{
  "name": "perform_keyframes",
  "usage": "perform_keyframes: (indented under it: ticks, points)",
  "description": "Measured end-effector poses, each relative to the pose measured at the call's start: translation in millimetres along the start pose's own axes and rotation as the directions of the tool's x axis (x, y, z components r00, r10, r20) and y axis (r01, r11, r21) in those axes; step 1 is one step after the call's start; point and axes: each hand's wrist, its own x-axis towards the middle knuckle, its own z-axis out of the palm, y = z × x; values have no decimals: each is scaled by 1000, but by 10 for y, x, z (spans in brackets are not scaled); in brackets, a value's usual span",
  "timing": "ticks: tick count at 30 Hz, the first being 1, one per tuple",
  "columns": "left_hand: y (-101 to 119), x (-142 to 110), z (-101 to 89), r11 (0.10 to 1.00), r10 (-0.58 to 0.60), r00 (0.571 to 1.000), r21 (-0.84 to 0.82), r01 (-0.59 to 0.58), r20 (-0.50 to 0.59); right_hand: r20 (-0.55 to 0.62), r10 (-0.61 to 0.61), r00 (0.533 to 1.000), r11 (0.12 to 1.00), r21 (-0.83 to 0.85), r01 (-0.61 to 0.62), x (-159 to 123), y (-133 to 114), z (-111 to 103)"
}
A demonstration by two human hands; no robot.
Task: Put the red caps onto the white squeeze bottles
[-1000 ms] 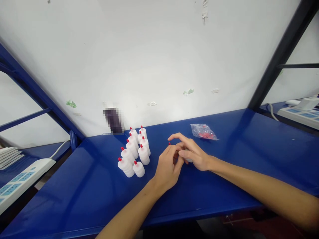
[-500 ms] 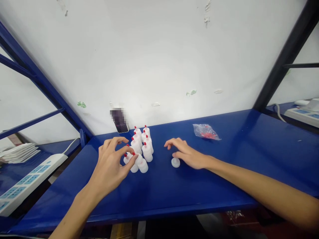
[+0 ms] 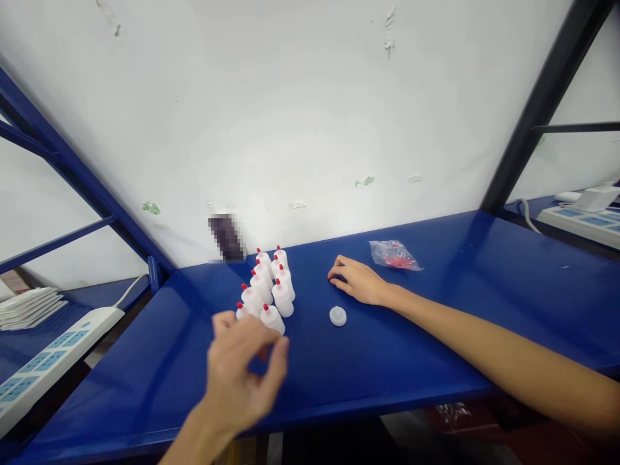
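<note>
My left hand (image 3: 248,368), smeared by motion, is in front of the nearest bottles. Its fingers are bent and its thumb stands apart from them, with nothing visible between. Two uneven rows of small white bottles with red tips (image 3: 282,298) stand behind it, the closest partly hidden by my fingers. On the table to their right, my right hand (image 3: 359,279) rests with curled fingers. A tiny red spot shows at its fingertips; whether this is a cap I cannot tell. Just below that hand lies a round white lid (image 3: 338,316), not touched.
A clear plastic bag (image 3: 394,256) with small red pieces lies behind my right hand. A phone-like dark object (image 3: 227,237), pixelated, leans on the wall. Power strips (image 3: 46,365) lie beyond the blue table (image 3: 387,361), and frame posts rise on both sides.
My left hand has drawn back from the bottle tips towards the table's front edge. My right hand has moved away from the white lid, and its fingers are more curled.
</note>
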Motion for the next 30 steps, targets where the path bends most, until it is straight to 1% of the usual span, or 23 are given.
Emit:
perform_keyframes:
  ticks: [1, 2, 3, 4, 5, 6, 8, 9, 11, 14, 17, 20, 23, 26, 30]
  points:
    - [111, -46, 86, 997, 5, 997, -71, 1, 78, -3, -12, 1000, 1000, 22, 12, -7, -19, -35]
    - [204, -87, 185, 992, -23, 988, -119, 41, 152, 2, -28, 1000, 998, 60, 28, -24, -47, -85]
    - [275, -120, 291, 985, -65, 972, -143, 99, 225, 14, -44, 999, 993, 112, 42, -49, -82, -146]
    - [322, -141, 398, 973, -136, 948, -143, 183, 287, 37, -67, 997, 982, 179, 59, -79, -120, -213]
    - [344, -147, 498, 954, -217, 916, -127, 272, 336, 85, -88, 993, 964, 260, 63, -112, -158, -278]
    - [345, -139, 589, 932, -289, 881, -100, 348, 374, 128, -100, 987, 942, 332, 52, -144, -193, -335]
    - [306, -85, 735, 902, -377, 821, -32, 430, 428, 194, -123, 973, 900, 434, 27, -193, -245, -410]
    - [277, -44, 790, 897, -397, 802, 4, 441, 446, 210, -134, 968, 886, 462, 22, -208, -260, -426]
    - [223, 41, 875, 901, -407, 779, 72, 427, 477, 229, -158, 960, 870, 493, 25, -221, -274, -425]
    - [181, 133, 954, 923, -376, 765, 138, 360, 524, 250, -195, 949, 870, 490, 49, -224, -283, -396]
    - [173, 164, 992, 944, -326, 763, 143, 298, 558, 245, -236, 940, 891, 440, 109, -235, -310, -393]
    - [167, 173, 1006, 947, -315, 756, 143, 286, 574, 232, -266, 936, 909, 384, 163, -247, -342, -412]
    - [161, 177, 1015, 944, -326, 745, 165, 284, 581, 254, -281, 925, 912, 369, 176, -254, -354, -430]
    - [158, 169, 1027, 947, -319, 752, 171, 271, 576, 283, -266, 921, 928, 335, 165, -256, -363, -451]
    - [164, 160, 1047, 949, -314, 768, 164, 268, 558, 313, -255, 915, 954, 238, 184, -257, -420, -500]
